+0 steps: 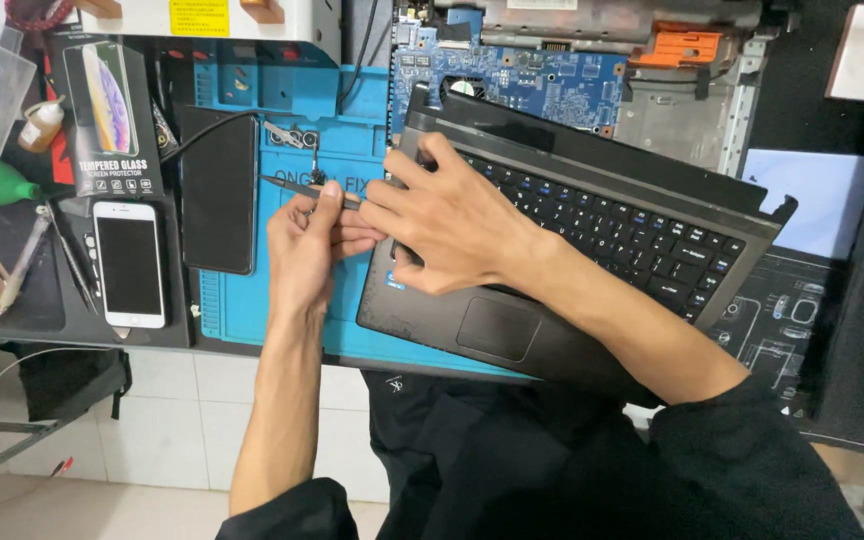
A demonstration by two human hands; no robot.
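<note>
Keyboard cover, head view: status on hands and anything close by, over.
Left hand pinching thin metal tool. Right hand pressed on keyboard cover, tilted over blue mat. Bare circuit board just behind.

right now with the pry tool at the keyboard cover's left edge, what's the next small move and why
Probably ease the thin pry tool tip further under the cover's left edge. The left hand pinches the tool beside that edge, while the right hand presses on the keyboard cover, which already sits tilted off the blue mat.
</note>
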